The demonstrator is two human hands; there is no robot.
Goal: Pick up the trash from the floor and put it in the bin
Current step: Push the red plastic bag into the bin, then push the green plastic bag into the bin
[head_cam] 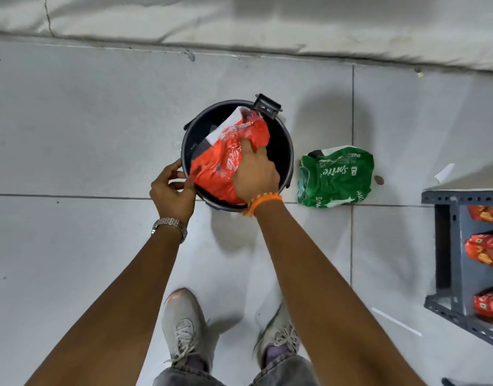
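A round black bin (284, 151) stands on the grey tiled floor ahead of my feet. A crumpled red plastic wrapper (223, 160) lies across the bin's mouth, partly inside. My right hand (255, 174) presses down on the wrapper's top with its fingers spread. My left hand (171, 188) pinches the wrapper's near-left corner at the bin's rim. A crumpled green Sprite wrapper (335, 176) lies on the floor just right of the bin.
A grey metal shelf (448, 246) with red packets stands at the right edge. White paper scraps (444, 172) (395, 321) lie on the floor near it. A pale wall (239, 20) runs along the far side. My shoes (181, 327) are below the bin.
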